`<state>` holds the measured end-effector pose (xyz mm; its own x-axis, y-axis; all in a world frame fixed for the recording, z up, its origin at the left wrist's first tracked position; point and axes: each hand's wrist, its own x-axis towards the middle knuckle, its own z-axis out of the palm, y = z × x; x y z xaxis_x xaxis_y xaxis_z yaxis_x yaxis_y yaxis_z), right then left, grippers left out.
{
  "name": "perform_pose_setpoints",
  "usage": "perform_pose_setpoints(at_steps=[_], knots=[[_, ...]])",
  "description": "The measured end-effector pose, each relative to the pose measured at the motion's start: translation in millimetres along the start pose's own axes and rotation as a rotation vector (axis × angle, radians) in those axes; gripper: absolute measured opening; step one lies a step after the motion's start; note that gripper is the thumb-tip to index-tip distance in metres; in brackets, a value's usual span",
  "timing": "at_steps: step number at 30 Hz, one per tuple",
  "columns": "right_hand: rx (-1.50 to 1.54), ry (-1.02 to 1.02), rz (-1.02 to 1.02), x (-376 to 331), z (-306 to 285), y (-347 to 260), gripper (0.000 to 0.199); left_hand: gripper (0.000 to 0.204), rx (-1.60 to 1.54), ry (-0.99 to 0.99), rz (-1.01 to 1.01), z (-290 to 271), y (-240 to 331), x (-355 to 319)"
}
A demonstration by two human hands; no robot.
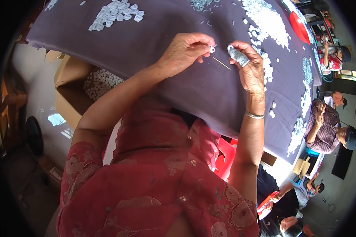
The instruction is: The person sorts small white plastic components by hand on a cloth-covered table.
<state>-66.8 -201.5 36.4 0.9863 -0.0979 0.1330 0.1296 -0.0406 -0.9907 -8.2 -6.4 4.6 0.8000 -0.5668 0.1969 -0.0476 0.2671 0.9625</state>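
Observation:
My left hand is closed in a pinch on a small white plastic piece with a hole, held over the dark tablecloth. A short gap to the right, my right hand wraps its fingers round a small silvery-grey, textured cylinder. At the cylinder's upper end a white ring-shaped piece shows by my fingertips. Between the hands, a thin straight metal pin slants below the white piece; whether it lies on the cloth or hangs from my left hand I cannot tell.
The dark cloth carries a pile of white tags, small metal pins, a large heap of white pieces and a red dish. A cardboard box of white pieces stands below the left edge. Other people sit along the right.

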Motion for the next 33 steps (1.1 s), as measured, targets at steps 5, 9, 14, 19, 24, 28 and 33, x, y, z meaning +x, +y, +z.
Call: perform_pose_setpoints(at_steps=[5, 9, 14, 19, 24, 28, 33], knots=[[0.303, -0.048, 0.165, 15, 15, 10, 0.019, 0.015, 0.039, 0.037, -0.023, -3, 1, 0], [0.348, -0.057, 0.179, 19, 27, 9, 0.019, 0.015, 0.049, 0.068, -0.021, -5, -1, 0], [0.369, -0.023, 0.188, 25, 32, 11, 0.019, 0.015, 0.085, 0.075, -0.042, -4, 5, -1], [0.374, 0.001, 0.199, 24, 32, 14, 0.018, 0.015, 0.054, 0.083, -0.001, -5, -2, 0], [0.373, 0.007, 0.195, 24, 30, 15, 0.018, 0.015, 0.075, 0.066, -0.023, -5, 1, 0], [0.351, 0.014, 0.190, 23, 32, 14, 0.018, 0.015, 0.079, 0.069, -0.028, -5, 1, 0], [0.325, 0.018, 0.178, 23, 32, 15, 0.019, 0.016, 0.071, 0.067, -0.029, -5, 0, 0]])
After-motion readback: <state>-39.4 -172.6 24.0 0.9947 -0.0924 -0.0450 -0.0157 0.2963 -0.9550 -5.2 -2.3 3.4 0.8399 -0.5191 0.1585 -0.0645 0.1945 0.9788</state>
